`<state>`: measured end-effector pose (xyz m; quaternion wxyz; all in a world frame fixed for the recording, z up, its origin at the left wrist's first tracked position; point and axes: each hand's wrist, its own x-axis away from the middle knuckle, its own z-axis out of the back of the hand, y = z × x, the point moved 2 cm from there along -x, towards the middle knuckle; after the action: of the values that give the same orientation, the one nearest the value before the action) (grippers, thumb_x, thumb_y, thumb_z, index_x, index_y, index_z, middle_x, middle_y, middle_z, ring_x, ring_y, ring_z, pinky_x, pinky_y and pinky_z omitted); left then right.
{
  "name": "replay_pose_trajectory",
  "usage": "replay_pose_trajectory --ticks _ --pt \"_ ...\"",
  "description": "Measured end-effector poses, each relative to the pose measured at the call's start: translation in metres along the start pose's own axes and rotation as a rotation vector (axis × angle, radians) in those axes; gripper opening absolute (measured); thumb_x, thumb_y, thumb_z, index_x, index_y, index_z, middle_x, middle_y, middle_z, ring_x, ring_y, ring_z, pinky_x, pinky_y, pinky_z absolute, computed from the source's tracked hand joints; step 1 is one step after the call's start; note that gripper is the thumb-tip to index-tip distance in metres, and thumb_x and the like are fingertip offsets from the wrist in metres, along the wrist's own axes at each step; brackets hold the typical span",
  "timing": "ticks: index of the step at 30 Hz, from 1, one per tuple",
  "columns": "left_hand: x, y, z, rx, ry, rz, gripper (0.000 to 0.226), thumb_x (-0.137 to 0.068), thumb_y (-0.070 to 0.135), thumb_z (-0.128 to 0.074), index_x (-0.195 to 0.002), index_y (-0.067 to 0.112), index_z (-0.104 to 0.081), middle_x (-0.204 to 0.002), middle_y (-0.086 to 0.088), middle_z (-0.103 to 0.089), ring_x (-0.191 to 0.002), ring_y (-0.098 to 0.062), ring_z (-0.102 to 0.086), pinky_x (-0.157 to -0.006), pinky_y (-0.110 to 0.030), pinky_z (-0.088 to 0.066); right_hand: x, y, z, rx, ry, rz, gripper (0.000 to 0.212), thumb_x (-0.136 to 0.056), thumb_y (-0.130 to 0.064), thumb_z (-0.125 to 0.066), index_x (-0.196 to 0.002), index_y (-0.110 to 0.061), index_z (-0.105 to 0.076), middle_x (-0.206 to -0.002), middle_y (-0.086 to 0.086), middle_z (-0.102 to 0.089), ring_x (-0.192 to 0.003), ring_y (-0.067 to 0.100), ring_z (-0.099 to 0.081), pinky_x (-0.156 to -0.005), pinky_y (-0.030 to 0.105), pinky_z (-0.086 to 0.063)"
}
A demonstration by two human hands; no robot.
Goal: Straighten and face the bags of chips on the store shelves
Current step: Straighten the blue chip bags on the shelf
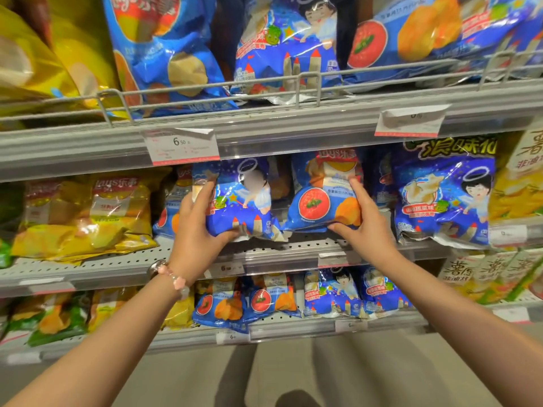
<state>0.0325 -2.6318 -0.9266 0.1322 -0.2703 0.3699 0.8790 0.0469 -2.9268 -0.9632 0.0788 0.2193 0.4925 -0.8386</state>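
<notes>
On the middle shelf (123, 261), my left hand (196, 227) grips a blue chip bag with a castle and angel picture (245, 207) by its left side and bottom. My right hand (363, 221) holds a blue chip bag with a red tomato circle (318, 198) by its right side and bottom. Both bags stand upright side by side, their faces toward me, at the shelf's front. Another blue castle bag (443, 198) stands to the right, apart from my hands.
Yellow chip bags (88, 212) fill the middle shelf's left. The upper shelf has a wire rail (205, 91) holding blue and yellow bags. The lower shelf (293, 327) carries small blue, yellow and green bags. Price tags (183, 146) hang on the shelf edges. Grey floor lies below.
</notes>
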Motion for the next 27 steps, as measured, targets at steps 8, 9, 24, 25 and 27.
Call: replay_pose_trajectory --ticks 8,9,24,25,27 --pt "0.025 -0.020 0.050 -0.068 0.034 0.018 0.098 -0.062 0.009 -0.087 -0.144 0.024 -0.035 -0.133 -0.008 -0.043 -0.118 -0.007 -0.039 -0.099 -0.011 -0.029 -0.009 -0.041 -0.039 0.325 -0.111 0.098 0.087 -0.079 -0.026 -0.075 -0.148 -0.032 -0.023 -0.133 0.006 -0.046 -0.118 0.026 -0.048 -0.085 0.037 -0.046" --pt "0.027 -0.022 0.055 -0.079 0.040 0.013 0.098 -0.062 0.008 -0.087 -0.143 0.025 -0.034 -0.132 -0.008 -0.043 -0.114 -0.003 -0.038 -0.096 -0.007 -0.028 -0.011 -0.043 -0.046 0.352 -0.118 0.104 0.086 -0.079 -0.027 -0.075 -0.147 -0.033 -0.023 -0.132 0.006 -0.046 -0.118 0.027 -0.049 -0.085 0.038 -0.047" --pt "0.029 -0.004 0.050 -0.027 0.014 0.005 0.100 -0.059 0.008 -0.088 -0.140 0.027 -0.034 -0.130 0.001 -0.042 -0.109 0.011 -0.037 -0.087 0.007 -0.025 -0.013 -0.049 -0.074 0.088 -0.290 -0.062 0.082 -0.088 -0.023 -0.060 -0.151 -0.034 -0.008 -0.155 0.011 -0.022 -0.139 0.029 -0.029 -0.112 0.041 -0.031" --pt "0.029 -0.001 0.046 -0.007 0.010 0.004 0.100 -0.059 0.010 -0.088 -0.139 0.030 -0.033 -0.129 0.002 -0.042 -0.108 0.013 -0.038 -0.088 0.007 -0.026 -0.011 -0.056 -0.070 0.011 -0.233 -0.044 0.074 -0.092 -0.025 -0.055 -0.151 -0.031 -0.011 -0.157 0.007 -0.020 -0.143 0.023 -0.024 -0.114 0.036 -0.025" --pt "0.027 0.009 0.035 0.031 0.005 -0.002 0.099 -0.059 0.012 -0.088 -0.137 0.034 -0.031 -0.128 0.004 -0.043 -0.111 0.011 -0.039 -0.090 0.005 -0.027 -0.005 -0.075 -0.061 -0.131 -0.214 -0.019 0.072 -0.091 -0.040 -0.054 -0.151 -0.025 -0.017 -0.156 0.001 -0.025 -0.141 0.016 -0.027 -0.115 0.031 -0.023"
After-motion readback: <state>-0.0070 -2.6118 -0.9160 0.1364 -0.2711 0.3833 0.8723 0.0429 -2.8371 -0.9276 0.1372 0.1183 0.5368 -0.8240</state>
